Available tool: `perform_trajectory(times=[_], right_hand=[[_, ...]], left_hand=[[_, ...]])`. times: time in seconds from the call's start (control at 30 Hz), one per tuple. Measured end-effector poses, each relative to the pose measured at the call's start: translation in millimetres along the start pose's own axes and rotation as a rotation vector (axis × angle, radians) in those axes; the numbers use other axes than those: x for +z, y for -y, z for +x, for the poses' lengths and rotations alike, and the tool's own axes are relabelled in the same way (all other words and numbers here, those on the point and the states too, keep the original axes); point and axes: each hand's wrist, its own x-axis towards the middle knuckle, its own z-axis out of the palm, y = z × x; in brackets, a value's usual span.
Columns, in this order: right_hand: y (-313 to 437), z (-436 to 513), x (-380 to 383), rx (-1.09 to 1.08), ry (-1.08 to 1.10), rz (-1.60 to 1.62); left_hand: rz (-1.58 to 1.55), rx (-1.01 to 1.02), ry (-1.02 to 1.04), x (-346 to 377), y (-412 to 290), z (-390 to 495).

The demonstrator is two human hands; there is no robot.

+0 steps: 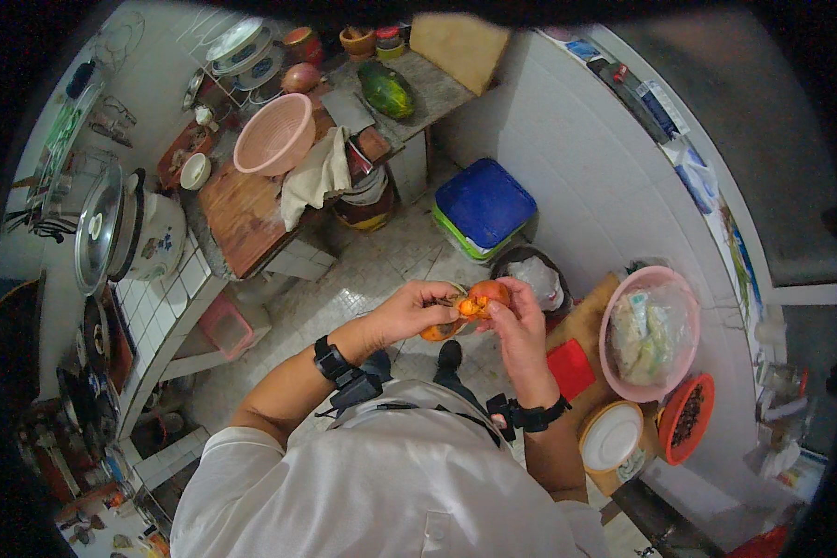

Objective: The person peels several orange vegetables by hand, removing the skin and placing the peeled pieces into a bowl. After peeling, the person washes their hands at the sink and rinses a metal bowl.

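Both of my hands meet in front of my body, above the tiled floor. An orange-red fruit (pixel 489 294), perhaps a persimmon or tomato, is held by my right hand (pixel 519 321), its thumb pressing at torn bright orange flesh (pixel 471 307). My left hand (pixel 418 310) pinches a thin piece beside that flesh. Another orange piece (pixel 438 332) shows below the left fingers; whether it belongs to the same fruit I cannot tell. The palms and several fingertips are hidden.
A wooden cutting board (pixel 244 216), pink basket (pixel 275 136) and green papaya-like fruit (pixel 386 91) lie on the counter. Ahead stands a blue-lidded container (pixel 486 202), near a lined bin (pixel 537 282). At right are a pink basin (pixel 605 335), red basket (pixel 704 418) and plates (pixel 612 436).
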Motion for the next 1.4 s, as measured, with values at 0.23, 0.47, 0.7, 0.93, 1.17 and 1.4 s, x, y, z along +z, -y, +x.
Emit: perform_trajectory(times=[0.23, 0.47, 0.7, 0.93, 1.17, 1.4], right_hand=[[8.1, 2.5, 1.3, 0.083, -0.055, 0.023], [15.4, 3.7, 2.8, 0.233, -0.060, 0.112], [17.3, 4.0, 6.7, 0.283, -0.082, 0.082], [20.8, 8.7, 13.0, 0.376, -0.009, 0.007], [26.5, 10.1, 13.5, 0.452, 0.058, 0.041], [34.7, 11.0, 11.9, 0.510, 0.126, 0.059]], left_hand=[[-0.080, -0.066, -0.074, -11.6, -3.0, -5.5], [-0.271, -0.073, -0.082, -19.2, -2.2, -6.6], [-0.082, -0.127, -0.019, -34.4, -3.0, -3.8], [0.171, -0.123, 0.115, -37.4, -16.0, 6.1], [0.140, -0.169, 0.295, -40.9, -24.0, 13.6], [-0.113, -0.181, 0.328, -39.7, -16.2, 13.9]])
